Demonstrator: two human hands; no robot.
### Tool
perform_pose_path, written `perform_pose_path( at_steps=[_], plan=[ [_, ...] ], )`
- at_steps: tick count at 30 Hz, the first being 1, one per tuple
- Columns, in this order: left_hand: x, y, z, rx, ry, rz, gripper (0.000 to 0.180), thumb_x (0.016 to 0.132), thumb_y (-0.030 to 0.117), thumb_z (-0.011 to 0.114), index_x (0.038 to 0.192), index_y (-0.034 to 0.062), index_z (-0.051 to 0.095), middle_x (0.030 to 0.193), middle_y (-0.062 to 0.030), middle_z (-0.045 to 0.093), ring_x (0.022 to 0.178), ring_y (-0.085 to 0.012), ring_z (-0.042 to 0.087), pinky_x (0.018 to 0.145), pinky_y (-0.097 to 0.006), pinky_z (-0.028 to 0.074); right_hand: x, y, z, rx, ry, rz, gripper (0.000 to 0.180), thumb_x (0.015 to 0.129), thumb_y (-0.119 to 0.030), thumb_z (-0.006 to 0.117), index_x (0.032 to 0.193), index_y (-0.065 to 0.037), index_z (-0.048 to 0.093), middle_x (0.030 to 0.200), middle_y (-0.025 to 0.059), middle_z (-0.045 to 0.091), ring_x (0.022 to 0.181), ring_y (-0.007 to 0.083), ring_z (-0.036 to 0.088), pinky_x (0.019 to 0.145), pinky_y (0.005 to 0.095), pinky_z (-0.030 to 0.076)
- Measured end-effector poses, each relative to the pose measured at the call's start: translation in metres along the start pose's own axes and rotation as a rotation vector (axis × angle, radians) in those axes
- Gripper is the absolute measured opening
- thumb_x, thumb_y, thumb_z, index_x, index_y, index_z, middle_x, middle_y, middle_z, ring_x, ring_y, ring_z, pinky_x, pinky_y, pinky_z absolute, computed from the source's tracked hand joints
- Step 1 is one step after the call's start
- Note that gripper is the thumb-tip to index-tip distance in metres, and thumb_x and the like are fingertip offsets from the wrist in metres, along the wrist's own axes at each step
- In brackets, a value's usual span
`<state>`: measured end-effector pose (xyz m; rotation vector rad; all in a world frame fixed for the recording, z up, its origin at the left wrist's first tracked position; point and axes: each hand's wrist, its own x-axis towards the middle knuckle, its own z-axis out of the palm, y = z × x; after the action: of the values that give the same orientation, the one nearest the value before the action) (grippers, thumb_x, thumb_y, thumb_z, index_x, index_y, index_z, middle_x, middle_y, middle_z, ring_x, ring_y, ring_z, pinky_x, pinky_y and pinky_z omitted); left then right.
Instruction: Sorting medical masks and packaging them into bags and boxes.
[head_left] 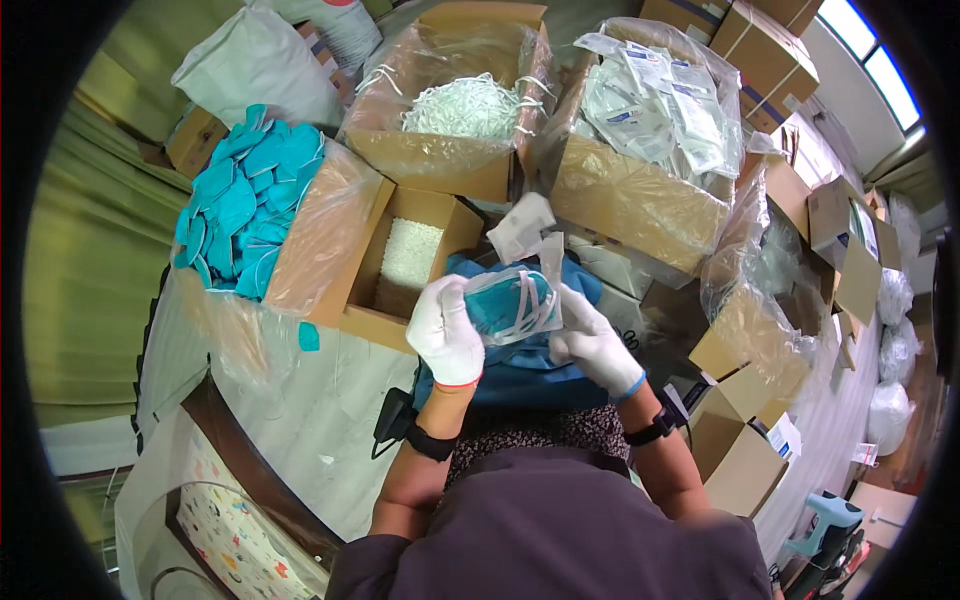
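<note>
In front of me is a clear plastic bag (548, 318) with a teal cup-shaped face mask (497, 303) and its white straps inside. My white-gloved left hand (447, 330) is closed on the bag's left end. At its right edge is my right hand (597, 345), also in a white glove, with the index finger stretched toward the bag and the thumb apart from it. Whether that fingertip touches the plastic is hard to see. Blue cloth (520, 375) lies beneath the bag, over my lap area. Just beyond the bag sits a small white packet (521, 228).
Many teal masks (250, 200) fill a lined carton at left. An open carton (375, 325) holds white pieces. Behind stand cartons of white straps (465, 108) and flat packaged bags (655, 105). Another plastic-lined carton (765, 350) is at right. One teal piece (308, 337) lies on the floor.
</note>
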<state>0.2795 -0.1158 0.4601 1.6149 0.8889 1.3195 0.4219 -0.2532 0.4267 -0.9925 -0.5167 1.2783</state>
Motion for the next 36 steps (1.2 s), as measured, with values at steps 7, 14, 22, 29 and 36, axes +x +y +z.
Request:
perform_pose_path(
  at_steps=[7, 14, 22, 29, 36],
  plan=[
    [0.023, 0.006, -0.015, -0.226, -0.241, -0.023, 0.014, 0.092, 0.005, 0.059, 0.084, -0.0013, 0.068, 0.089, -0.0102, 0.07, 0.078, -0.0152, 0.064, 0.072, -0.026, 0.049, 0.016, -0.003, -0.004, -0.333, 0.272, -0.178, 0.014, 0.093, 0.001, 0.059, 0.103, 0.0, 0.069, 0.087, 0.0013, 0.067, 0.074, 0.0099, 0.061, 0.069, 0.0241, 0.05],
    [0.026, 0.024, -0.016, 0.249, -0.49, 0.289, 0.014, 0.073, -0.001, 0.078, 0.08, 0.0032, 0.067, 0.083, -0.008, 0.067, 0.077, -0.0209, 0.064, 0.07, -0.031, 0.051, 0.014, -0.005, -0.005, -0.405, 0.323, -0.245, 0.015, 0.094, 0.001, 0.06, 0.105, 0.003, 0.07, 0.085, 0.002, 0.067, 0.07, 0.0094, 0.06, 0.065, 0.0238, 0.049],
    [0.023, 0.009, -0.004, 0.45, -0.566, 0.353, 0.017, 0.075, 0.01, 0.077, 0.09, 0.0069, 0.07, 0.092, -0.0073, 0.068, 0.088, -0.0278, 0.065, 0.081, -0.038, 0.053, 0.018, -0.008, -0.004, -0.538, 0.366, -0.212, 0.017, 0.091, 0.003, 0.061, 0.106, 0.003, 0.07, 0.085, 0.0034, 0.069, 0.067, 0.0084, 0.057, 0.061, 0.0223, 0.047],
    [0.025, -0.021, -0.006, 0.23, -0.719, 0.147, 0.015, 0.078, 0.013, 0.075, 0.09, 0.0058, 0.074, 0.099, -0.0092, 0.07, 0.089, -0.0255, 0.067, 0.084, -0.034, 0.053, 0.033, 0.01, -0.033, -0.527, 0.224, -0.245, 0.028, 0.085, 0.014, 0.057, 0.106, 0.001, 0.07, 0.097, 0.0047, 0.071, 0.077, 0.01, 0.061, 0.062, 0.0231, 0.048],
    [0.034, -0.035, -0.044, 0.005, -0.253, -0.154, 0.019, 0.091, 0.01, 0.065, 0.102, -0.0051, 0.071, 0.104, -0.0129, 0.068, 0.097, -0.0203, 0.064, 0.087, -0.032, 0.049, 0.06, -0.031, -0.049, -1.242, 0.465, -0.277, 0.032, 0.076, 0.012, 0.053, 0.099, -0.001, 0.069, 0.081, 0.0143, 0.071, 0.075, 0.0224, 0.068, 0.068, 0.0293, 0.052]
  ],
)
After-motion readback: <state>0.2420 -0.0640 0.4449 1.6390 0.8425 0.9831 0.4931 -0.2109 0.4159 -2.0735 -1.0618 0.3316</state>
